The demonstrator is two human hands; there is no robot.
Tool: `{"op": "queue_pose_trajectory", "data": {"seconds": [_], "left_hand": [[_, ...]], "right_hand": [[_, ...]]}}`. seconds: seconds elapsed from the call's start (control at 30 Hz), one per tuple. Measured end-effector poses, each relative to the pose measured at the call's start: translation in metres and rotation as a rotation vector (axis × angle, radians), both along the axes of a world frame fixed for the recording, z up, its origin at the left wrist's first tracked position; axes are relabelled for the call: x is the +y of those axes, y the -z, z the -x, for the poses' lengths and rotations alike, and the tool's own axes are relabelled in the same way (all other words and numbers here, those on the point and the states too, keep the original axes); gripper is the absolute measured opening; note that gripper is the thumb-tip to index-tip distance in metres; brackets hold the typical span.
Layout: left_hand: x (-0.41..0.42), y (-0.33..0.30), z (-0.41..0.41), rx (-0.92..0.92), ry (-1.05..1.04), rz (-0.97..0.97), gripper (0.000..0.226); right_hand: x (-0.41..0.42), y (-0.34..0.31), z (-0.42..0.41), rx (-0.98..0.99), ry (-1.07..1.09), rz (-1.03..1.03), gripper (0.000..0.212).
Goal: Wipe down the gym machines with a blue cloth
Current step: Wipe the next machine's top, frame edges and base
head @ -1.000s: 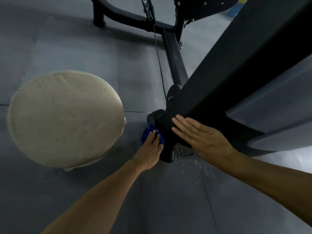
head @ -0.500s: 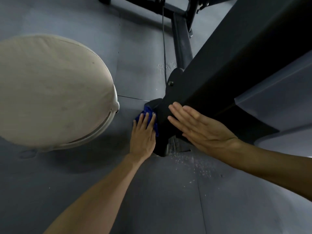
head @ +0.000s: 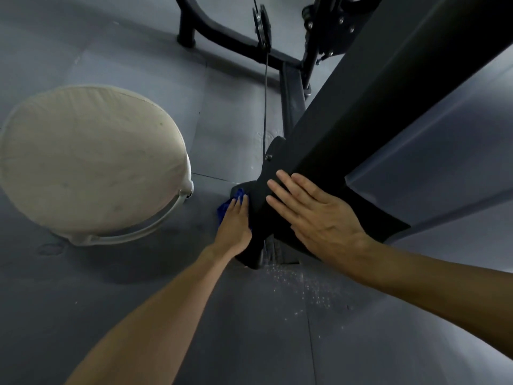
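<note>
A black gym machine post (head: 361,107) slants down to its foot (head: 255,245) on the grey floor. My left hand (head: 234,226) lies with straight fingers on the blue cloth (head: 226,208) and presses it against the left side of the foot. Only a small bunched part of the cloth shows past my fingertips. My right hand (head: 319,218) rests flat, fingers spread, on the lower face of the post.
A round cream padded seat (head: 88,162) with a white rim stands to the left. The machine's black base bars (head: 236,45), a pulley (head: 261,23) and a thin cable (head: 265,101) run behind the post. White specks (head: 305,284) dot the grey floor mats.
My left hand has slid forward along the foot with the cloth. My right hand has stayed flat on the post. The view has shifted, showing more of the base bars.
</note>
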State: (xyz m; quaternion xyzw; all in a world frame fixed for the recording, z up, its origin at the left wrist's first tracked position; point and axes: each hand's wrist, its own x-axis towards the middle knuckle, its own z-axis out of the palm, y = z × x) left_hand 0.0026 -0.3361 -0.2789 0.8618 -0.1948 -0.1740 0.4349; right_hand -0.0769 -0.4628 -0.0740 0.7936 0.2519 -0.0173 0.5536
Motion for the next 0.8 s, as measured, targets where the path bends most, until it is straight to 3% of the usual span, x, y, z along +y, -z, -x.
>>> {"op": "queue_pose_trajectory", "data": {"seconds": [0.17, 0.27, 0.4, 0.6, 0.7, 0.8], "left_hand": [[-0.01, -0.029, 0.041, -0.014, -0.197, 0.203, 0.09], [-0.016, -0.069, 0.064, -0.12, -0.287, 0.352, 0.093], [-0.016, -0.107, 0.07, -0.28, -0.21, 0.578, 0.09], [0.011, -0.04, 0.047, -0.215, -0.082, 0.312, 0.085], [-0.006, -0.075, 0.049, -0.202, -0.155, 0.347, 0.093], [-0.024, -0.137, 0.055, -0.345, -0.224, 0.492, 0.091]], "right_hand": [[-0.004, -0.031, 0.006, -0.074, -0.029, -0.007, 0.076], [-0.004, -0.057, 0.009, -0.099, -0.045, -0.038, 0.074], [-0.003, -0.107, 0.004, -0.205, -0.073, -0.072, 0.072], [-0.001, -0.135, 0.006, -0.239, -0.06, -0.063, 0.068], [0.0, -0.139, 0.005, -0.211, -0.061, -0.072, 0.067], [-0.001, -0.15, 0.004, -0.198, -0.057, -0.11, 0.065]]}}
